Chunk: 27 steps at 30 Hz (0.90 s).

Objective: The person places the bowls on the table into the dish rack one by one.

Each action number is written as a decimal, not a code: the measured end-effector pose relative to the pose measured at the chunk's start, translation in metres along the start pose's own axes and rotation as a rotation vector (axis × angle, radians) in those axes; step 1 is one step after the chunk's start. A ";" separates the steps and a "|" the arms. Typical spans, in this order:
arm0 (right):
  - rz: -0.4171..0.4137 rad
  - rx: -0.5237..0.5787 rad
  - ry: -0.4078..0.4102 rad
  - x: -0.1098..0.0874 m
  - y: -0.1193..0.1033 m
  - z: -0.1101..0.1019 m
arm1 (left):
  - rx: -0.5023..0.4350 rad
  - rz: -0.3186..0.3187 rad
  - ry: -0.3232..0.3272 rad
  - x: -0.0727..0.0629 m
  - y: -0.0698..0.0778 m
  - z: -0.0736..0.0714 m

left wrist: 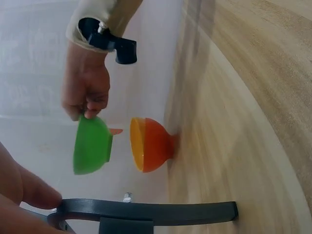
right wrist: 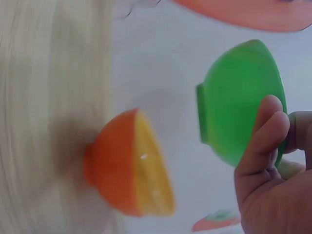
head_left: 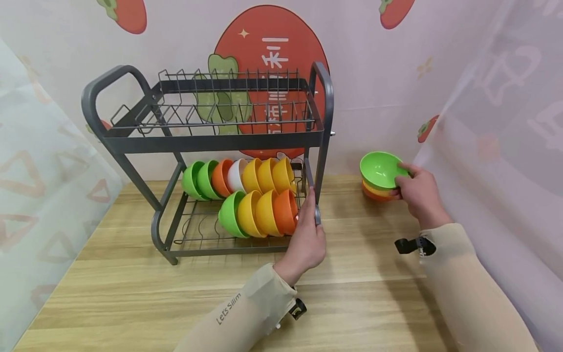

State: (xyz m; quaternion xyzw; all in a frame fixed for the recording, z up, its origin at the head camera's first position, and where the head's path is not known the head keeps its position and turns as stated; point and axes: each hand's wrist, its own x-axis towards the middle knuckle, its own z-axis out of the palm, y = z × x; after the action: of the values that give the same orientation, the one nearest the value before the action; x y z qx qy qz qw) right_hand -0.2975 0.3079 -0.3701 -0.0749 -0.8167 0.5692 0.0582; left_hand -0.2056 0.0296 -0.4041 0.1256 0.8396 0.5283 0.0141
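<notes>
My right hand (head_left: 423, 195) pinches the rim of a green bowl (head_left: 379, 170), thumb on one side and fingers on the other. The green bowl hangs tilted above a yellow bowl (right wrist: 155, 170) nested in an orange bowl (right wrist: 114, 163) on the table; the wrist views show a gap between. My left hand (head_left: 308, 239) is at the right side of a dark two-tier dish rack (head_left: 215, 143), holding its lower side bar (left wrist: 146, 210) between thumb and fingers. Beside those fingers, an orange bowl (head_left: 285, 212) ends the front row of bowls.
On the rack's lower tier, a back row holds green bowls (head_left: 191, 181), an orange one, a white bowl (head_left: 236, 176) and several yellow bowls. Yellow and green bowls fill out the front row. The upper tier is bare wire (head_left: 246, 105). Printed cloth (head_left: 374, 73) hangs behind the wooden table (head_left: 352, 303).
</notes>
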 end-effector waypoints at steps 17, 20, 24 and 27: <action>-0.122 0.140 -0.494 -0.128 -0.056 0.035 | -0.539 -0.017 -0.214 -0.041 0.033 -0.053; -0.110 0.152 -0.494 -0.136 -0.058 0.040 | -0.665 0.023 -0.235 -0.041 0.029 -0.057; -0.112 0.179 -0.508 -0.140 -0.059 0.046 | -0.724 0.030 -0.236 -0.043 0.028 -0.063; -0.157 0.219 -0.529 -0.139 -0.058 0.053 | -0.709 0.011 -0.212 -0.046 0.029 -0.071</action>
State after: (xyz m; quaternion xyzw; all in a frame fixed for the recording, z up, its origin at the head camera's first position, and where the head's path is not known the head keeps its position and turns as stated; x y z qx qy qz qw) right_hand -0.1739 0.2135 -0.3355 0.1463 -0.7407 0.6473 -0.1051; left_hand -0.1669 -0.0317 -0.3518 0.1714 0.5975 0.7706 0.1408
